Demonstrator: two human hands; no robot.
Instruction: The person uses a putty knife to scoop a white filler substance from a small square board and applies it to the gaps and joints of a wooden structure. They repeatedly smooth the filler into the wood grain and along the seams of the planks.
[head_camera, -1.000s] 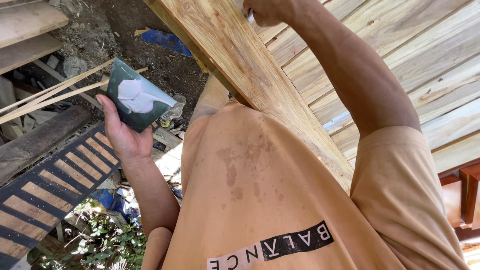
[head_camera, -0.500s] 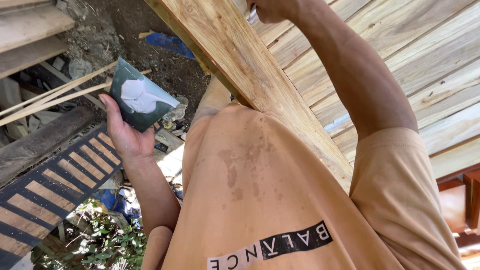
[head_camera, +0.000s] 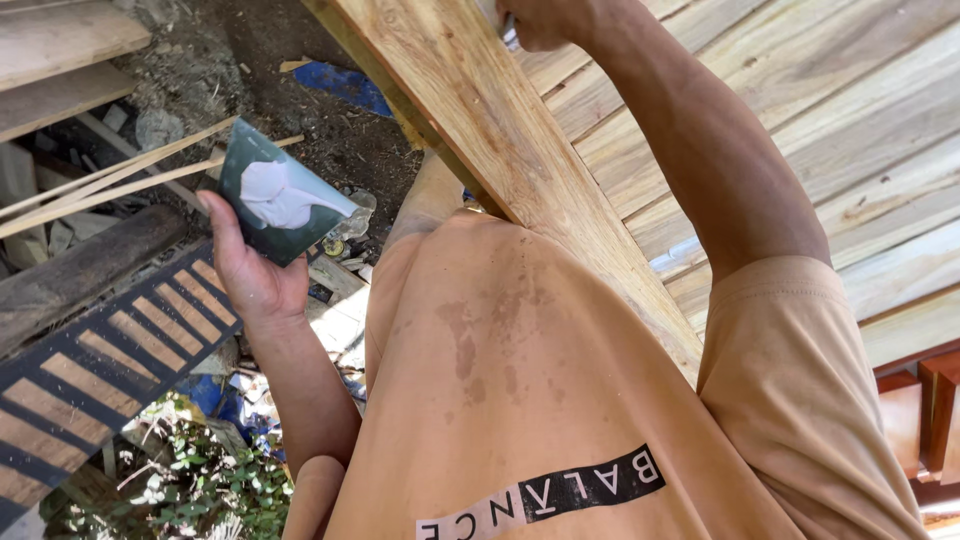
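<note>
Dark container (head_camera: 280, 205) with white paste cradled in left hand (head_camera: 250, 275), fingers wrapped beneath. Right hand (head_camera: 545, 22) clenched on small tool, mostly hidden, above plank (head_camera: 500, 150). Spill risked if container tilted; paste could be dropped onto ground below grip.

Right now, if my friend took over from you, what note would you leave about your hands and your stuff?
Left hand: grip closed on a dark green slab, held out to the side above the littered ground.
Right hand: raised at the top edge of the view beside the slanted wooden plank, grip closed on a pale object that is mostly cut off.
Done: a blob of white paste sits on the slab.
Left: no paste shows on the plank's visible face.
</note>
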